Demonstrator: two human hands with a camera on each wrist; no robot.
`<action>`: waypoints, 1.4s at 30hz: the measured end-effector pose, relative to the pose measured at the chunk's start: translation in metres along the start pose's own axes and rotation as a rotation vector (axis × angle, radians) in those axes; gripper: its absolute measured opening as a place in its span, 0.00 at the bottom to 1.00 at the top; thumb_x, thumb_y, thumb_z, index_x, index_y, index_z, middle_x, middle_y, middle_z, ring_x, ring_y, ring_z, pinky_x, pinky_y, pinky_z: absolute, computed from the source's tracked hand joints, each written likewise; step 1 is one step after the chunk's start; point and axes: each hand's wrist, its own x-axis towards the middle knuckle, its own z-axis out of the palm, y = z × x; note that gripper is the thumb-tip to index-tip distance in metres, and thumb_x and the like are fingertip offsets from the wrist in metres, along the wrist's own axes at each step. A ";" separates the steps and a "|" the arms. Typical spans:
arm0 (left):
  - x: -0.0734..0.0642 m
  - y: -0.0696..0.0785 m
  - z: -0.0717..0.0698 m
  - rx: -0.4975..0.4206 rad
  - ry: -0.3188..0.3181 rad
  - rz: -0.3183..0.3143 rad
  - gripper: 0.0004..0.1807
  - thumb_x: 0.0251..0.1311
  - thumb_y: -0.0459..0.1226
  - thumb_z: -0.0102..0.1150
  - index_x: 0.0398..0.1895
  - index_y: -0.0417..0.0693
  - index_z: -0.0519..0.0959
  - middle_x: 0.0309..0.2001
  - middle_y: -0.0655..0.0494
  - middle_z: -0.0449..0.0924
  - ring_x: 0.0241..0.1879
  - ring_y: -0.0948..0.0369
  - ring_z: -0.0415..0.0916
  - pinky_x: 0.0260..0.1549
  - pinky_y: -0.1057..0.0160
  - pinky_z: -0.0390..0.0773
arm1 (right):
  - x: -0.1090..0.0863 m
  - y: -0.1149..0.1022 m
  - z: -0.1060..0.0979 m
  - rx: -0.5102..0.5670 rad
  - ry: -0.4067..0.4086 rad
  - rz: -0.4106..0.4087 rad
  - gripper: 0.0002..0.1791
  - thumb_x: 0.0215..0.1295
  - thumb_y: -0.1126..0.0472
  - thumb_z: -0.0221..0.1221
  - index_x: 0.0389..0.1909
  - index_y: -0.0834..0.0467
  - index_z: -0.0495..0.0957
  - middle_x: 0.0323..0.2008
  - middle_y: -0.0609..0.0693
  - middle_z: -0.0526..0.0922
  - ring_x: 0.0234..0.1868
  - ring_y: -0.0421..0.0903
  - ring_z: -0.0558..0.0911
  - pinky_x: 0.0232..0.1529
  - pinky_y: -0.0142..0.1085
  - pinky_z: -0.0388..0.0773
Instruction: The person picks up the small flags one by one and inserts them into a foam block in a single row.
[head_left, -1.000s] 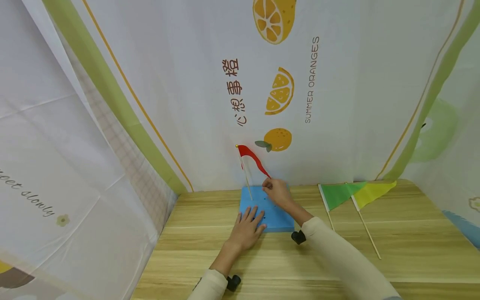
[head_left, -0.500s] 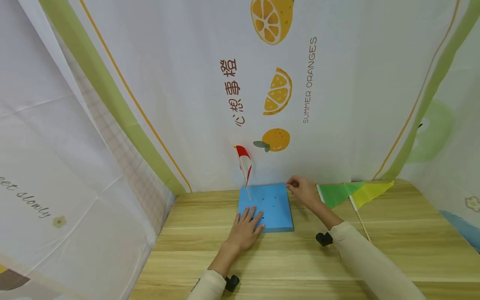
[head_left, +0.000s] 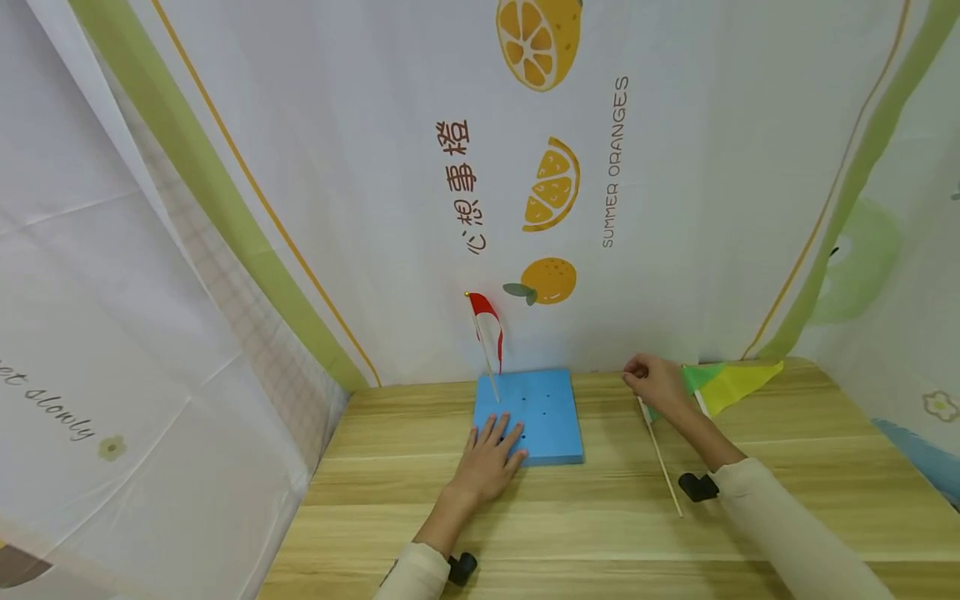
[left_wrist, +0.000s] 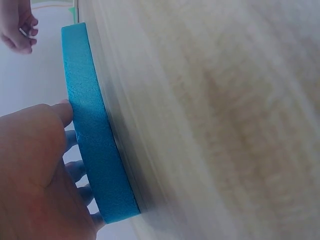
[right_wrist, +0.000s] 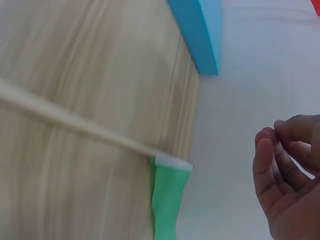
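My left hand (head_left: 483, 462) rests with straight, spread fingers on the front left of a blue foam block (head_left: 552, 433) dotted with small holes. From the block's far left rises a red flag (head_left: 485, 305) on a thin stick, tilted slightly left. My right hand (head_left: 660, 390) hovers over a green flag (head_left: 703, 377) lying on the table, hiding much of its cloth. In the right wrist view the right hand's fingers (right_wrist: 266, 175) are loosely curled with nothing between them, apart from the green flag's white sleeve (right_wrist: 172, 161).
A yellow flag (head_left: 742, 388) lies to the right, overlapping the green one, its stick mostly behind my right arm. The wooden table (head_left: 600, 533) meets a white printed curtain (head_left: 337, 208) at its far edge. Black wrist cameras (head_left: 697, 487) sit under both wrists.
My right hand has let go of the red flag's tip and moved right, over to the green flag. The red cloth now hangs down along its stick. The left hand stays on the block.
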 end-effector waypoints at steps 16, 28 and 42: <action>-0.003 -0.001 -0.001 0.003 0.030 0.009 0.31 0.75 0.56 0.35 0.77 0.58 0.57 0.79 0.49 0.49 0.78 0.46 0.44 0.73 0.37 0.49 | -0.038 0.031 -0.020 -0.047 -0.172 0.076 0.11 0.69 0.62 0.57 0.42 0.65 0.82 0.33 0.59 0.85 0.22 0.48 0.81 0.20 0.34 0.76; 0.000 -0.001 0.001 0.010 0.020 0.016 0.31 0.76 0.57 0.34 0.77 0.58 0.56 0.79 0.49 0.49 0.78 0.46 0.44 0.73 0.37 0.49 | -0.062 0.048 -0.011 -0.124 -0.273 0.124 0.15 0.64 0.57 0.62 0.20 0.59 0.77 0.16 0.44 0.73 0.18 0.39 0.67 0.19 0.32 0.65; 0.000 0.001 -0.001 0.001 0.014 0.005 0.31 0.75 0.56 0.37 0.77 0.57 0.57 0.79 0.49 0.49 0.78 0.46 0.45 0.73 0.37 0.49 | -0.062 0.041 -0.005 -0.071 -0.367 0.238 0.22 0.59 0.62 0.60 0.07 0.52 0.65 0.06 0.44 0.70 0.10 0.40 0.69 0.15 0.32 0.70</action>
